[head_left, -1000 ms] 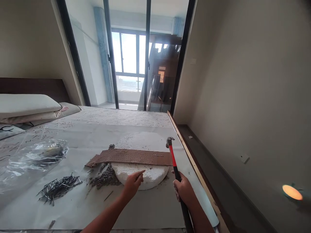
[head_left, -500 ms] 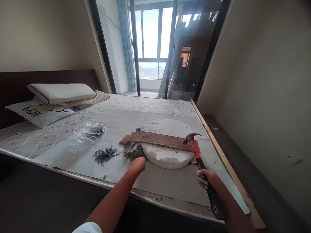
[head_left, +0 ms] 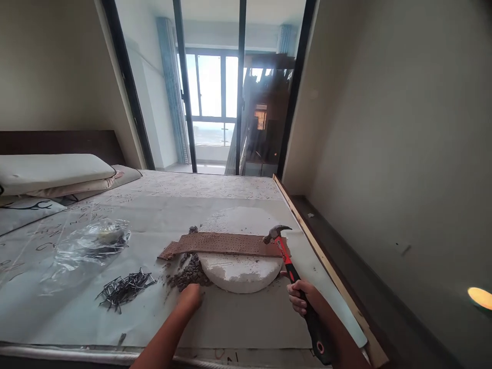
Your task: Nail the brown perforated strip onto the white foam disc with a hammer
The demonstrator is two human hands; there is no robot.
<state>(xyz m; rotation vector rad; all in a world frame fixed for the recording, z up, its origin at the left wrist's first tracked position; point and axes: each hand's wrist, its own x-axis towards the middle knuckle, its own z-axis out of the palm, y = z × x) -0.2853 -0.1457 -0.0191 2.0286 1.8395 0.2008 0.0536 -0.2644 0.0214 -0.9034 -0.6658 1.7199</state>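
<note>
At eight o'clock from the middle of the round white block, the left hand is now beside the dark grit pile; a second ago it was in front of the block with its index finger pointing. Its fingers are hidden, so I cannot tell whether they pinch anything. At four o'clock, the right hand keeps its fingers wrapped round the handle of the claw hammer, whose head has swung inward to two o'clock, over the right end of the perforated brown board. Whether it touches is unclear. The board still lies across the block, from nine to three, with neither hand bracing it, so hammering looks paused. Loose nails lie toward eight, farther out.
</note>
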